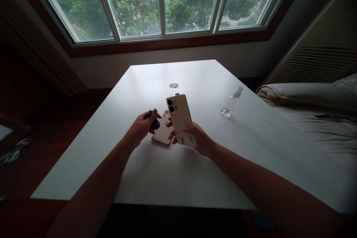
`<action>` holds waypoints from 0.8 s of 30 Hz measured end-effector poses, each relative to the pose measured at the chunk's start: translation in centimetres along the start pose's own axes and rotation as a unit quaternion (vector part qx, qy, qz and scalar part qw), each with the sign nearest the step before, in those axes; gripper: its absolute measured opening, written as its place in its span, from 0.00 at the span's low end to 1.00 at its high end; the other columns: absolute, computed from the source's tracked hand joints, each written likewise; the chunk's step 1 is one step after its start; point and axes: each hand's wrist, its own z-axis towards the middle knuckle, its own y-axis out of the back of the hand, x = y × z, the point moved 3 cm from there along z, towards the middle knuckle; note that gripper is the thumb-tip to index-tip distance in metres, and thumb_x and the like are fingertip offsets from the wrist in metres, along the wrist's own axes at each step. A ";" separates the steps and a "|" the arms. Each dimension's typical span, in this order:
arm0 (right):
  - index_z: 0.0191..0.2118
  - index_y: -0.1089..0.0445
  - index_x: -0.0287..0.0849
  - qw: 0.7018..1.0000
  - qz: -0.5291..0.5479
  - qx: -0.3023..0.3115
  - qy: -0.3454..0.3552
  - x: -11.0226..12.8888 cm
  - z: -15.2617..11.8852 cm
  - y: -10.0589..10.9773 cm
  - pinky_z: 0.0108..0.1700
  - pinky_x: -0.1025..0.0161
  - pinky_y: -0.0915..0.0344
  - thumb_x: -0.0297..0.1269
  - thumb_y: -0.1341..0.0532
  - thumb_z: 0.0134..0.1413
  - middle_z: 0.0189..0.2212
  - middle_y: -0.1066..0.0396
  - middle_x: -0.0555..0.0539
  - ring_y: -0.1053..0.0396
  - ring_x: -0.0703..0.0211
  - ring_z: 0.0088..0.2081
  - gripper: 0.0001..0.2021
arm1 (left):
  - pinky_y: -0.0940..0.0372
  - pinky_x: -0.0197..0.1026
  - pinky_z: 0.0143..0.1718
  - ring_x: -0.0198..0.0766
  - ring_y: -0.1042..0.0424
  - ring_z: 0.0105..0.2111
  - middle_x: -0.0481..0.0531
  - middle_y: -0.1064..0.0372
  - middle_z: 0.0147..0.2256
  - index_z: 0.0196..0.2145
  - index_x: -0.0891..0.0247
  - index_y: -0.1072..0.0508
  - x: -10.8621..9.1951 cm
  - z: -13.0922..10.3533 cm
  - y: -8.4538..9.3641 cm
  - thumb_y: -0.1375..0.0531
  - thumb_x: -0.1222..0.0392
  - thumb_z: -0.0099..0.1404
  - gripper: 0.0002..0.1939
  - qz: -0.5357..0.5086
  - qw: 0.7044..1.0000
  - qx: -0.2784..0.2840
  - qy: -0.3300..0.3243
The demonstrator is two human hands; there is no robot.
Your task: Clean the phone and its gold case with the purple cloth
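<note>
My right hand (202, 139) is closed round a pale smartphone (180, 117), thumb on its back and fingers at its left edge. The phone is tilted up with its camera side towards me. Bunched in the closed fingers of my left hand (139, 129) is a dark purple cloth (154, 122), held just left of the phone. Beneath and between both hands, a pinkish phone case (161, 134) with camera holes lies on the white table (178, 178); the phone and right fingers hide part of it.
To the right on the table is a clear spray bottle (231, 103) with a white nozzle. Behind the phone lie a round dark-and-white piece (174, 86) and a partly hidden ring-shaped item (172, 93). A bed (312, 119) adjoins the table's right side; a window (161, 3) is beyond.
</note>
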 end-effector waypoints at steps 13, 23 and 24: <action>0.57 0.31 0.36 0.996 0.026 0.037 -0.077 0.0 -0.3 -0.8 0.40 0.54 0.27 0.42 0.40 0.53 0.42 0.21 0.36 0.24 0.47 0.40 0.26 | 0.38 0.38 0.30 0.36 0.30 0.30 0.57 0.25 0.33 0.37 0.68 0.23 0.7 0.1 -1.6 0.34 0.42 0.62 0.23 -0.087 0.995 0.047 -0.007; 0.58 0.32 0.38 0.991 0.106 0.002 -0.085 0.3 -0.4 -0.2 0.39 0.54 0.28 0.41 0.44 0.57 0.41 0.22 0.38 0.24 0.51 0.33 0.24 | 0.32 0.44 0.39 0.47 0.25 0.39 0.60 0.22 0.40 0.44 0.66 0.19 0.1 -0.3 -1.6 0.46 0.30 0.65 0.35 -0.231 0.963 0.130 0.041; 0.57 0.32 0.39 0.992 0.110 -0.007 -0.065 0.5 -0.3 -0.1 0.39 0.54 0.28 0.41 0.43 0.57 0.41 0.23 0.39 0.24 0.49 0.35 0.24 | 0.31 0.45 0.41 0.50 0.24 0.42 0.61 0.21 0.42 0.45 0.66 0.19 0.1 -0.3 -1.4 0.48 0.27 0.64 0.38 -0.229 0.962 0.143 0.046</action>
